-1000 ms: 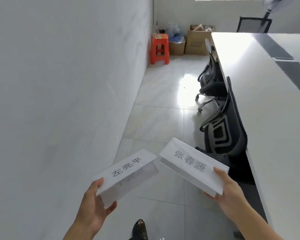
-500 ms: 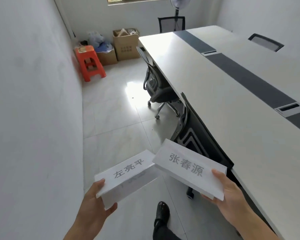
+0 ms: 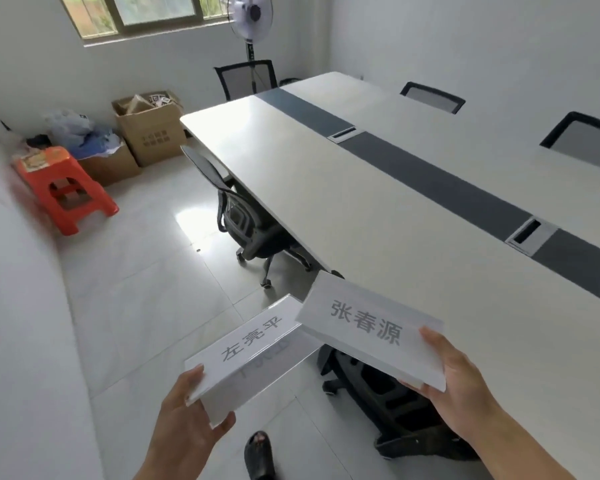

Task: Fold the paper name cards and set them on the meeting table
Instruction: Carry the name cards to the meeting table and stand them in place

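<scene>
I hold two folded white paper name cards with grey printed characters, one in each hand. My left hand [image 3: 187,420] grips the near end of the left name card [image 3: 243,351], held over the floor. My right hand [image 3: 461,386] grips the right end of the right name card [image 3: 368,327], which hangs at the near edge of the long white meeting table [image 3: 343,202]. The two cards nearly touch at their inner corners. The table has a dark grey strip down its middle with two cable slots.
Black office chairs [image 3: 243,216] are tucked under the table's left side, one right below my right hand; more chairs stand at the far end and right side. An orange stool [image 3: 63,185], cardboard boxes [image 3: 149,126] and a standing fan [image 3: 252,15] line the far wall.
The view has swung right, from the left wall and floor toward the meeting table. Both cards stay in my hands, and the right card now reaches the table's edge.
</scene>
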### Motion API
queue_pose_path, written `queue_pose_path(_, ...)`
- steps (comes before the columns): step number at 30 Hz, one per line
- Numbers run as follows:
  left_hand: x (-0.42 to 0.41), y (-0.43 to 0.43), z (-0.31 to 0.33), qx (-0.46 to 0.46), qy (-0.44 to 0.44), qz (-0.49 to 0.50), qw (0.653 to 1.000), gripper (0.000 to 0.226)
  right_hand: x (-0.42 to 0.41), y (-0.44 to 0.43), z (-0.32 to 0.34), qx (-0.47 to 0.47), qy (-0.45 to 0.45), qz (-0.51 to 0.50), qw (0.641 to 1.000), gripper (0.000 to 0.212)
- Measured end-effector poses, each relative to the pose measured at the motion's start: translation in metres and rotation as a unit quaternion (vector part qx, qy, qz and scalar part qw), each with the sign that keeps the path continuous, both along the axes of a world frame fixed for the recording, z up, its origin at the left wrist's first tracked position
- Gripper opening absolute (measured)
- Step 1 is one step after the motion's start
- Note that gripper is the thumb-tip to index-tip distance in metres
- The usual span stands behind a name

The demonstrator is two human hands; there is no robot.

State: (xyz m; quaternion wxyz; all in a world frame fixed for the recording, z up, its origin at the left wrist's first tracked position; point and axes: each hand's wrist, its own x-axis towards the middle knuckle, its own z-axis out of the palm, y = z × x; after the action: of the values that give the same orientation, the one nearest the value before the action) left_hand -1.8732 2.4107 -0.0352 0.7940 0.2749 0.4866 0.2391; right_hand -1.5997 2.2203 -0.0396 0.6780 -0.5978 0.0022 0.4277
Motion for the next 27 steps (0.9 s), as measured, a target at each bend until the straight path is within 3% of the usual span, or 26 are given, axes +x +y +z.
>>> queue_pose_path(2, 0.025, 0.039, -0.003, -0.002, 0.010, -0.043, 0.999, 0.030, 0.007, 0.010, -0.005, -0.012, 0.001, -0.048, 0.999, 0.020)
queue_pose_path(5, 0.066, 0.099, 0.002, -0.009, 0.007, -0.106, 0.994, 0.018, 0.018, 0.022, -0.005, -0.007, 0.009, -0.158, 0.987, 0.022)
queue_pose_path(10, 0.139, 0.165, 0.006, 0.009, -0.004, -0.218, 0.976, 0.010, 0.023, 0.030, 0.009, -0.040, -0.031, -0.246, 0.968, 0.022)
queue_pose_path(13, 0.184, 0.180, 0.004, 0.002, -0.001, -0.277, 0.961, 0.013, 0.033, 0.016, 0.003, -0.033, 0.008, -0.318, 0.948, 0.015)
queue_pose_path(14, 0.198, 0.181, 0.001, -0.002, 0.003, -0.296, 0.955, 0.018, 0.038, 0.010, 0.002, -0.028, 0.028, -0.338, 0.940, 0.022)
queue_pose_path(22, 0.292, 0.172, -0.009, 0.002, 0.011, -0.382, 0.924, 0.024, 0.133, -0.023, -0.019, -0.027, 0.121, -0.366, 0.922, 0.029)
queue_pose_path(24, 0.311, 0.173, -0.008, 0.006, 0.029, -0.377, 0.926, 0.026, 0.176, -0.021, -0.032, -0.052, 0.113, -0.363, 0.924, 0.024)
queue_pose_path(27, 0.342, 0.175, -0.006, 0.006, 0.058, -0.366, 0.929, 0.031, 0.245, -0.013, -0.059, -0.130, 0.028, -0.346, 0.929, 0.033)
